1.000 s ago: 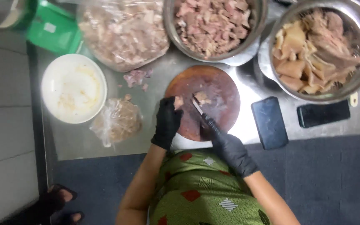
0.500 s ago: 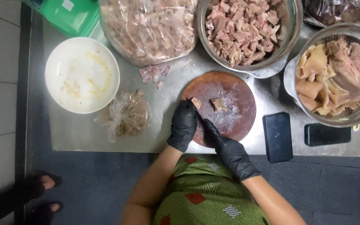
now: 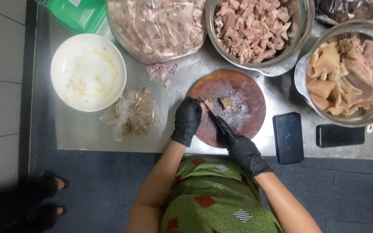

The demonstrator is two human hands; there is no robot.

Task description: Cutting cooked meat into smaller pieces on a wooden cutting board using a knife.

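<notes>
While the black-gloved left hand pins a small pale meat piece on the round reddish-brown wooden board, the right hand (grip closed) holds a dark-handled knife, blade slanting up-left beside it.

A single head-worn camera is looking almost straight down from above the person, so the steel surface is filling the upper part of the view and the dark floor is running along the bottom. The person's own torso and forearms are entering from the lower edge, with the round cutting board sitting close to the centre. The view is standing fairly high, taking in bowls cropped at the top and right edges.
</notes>
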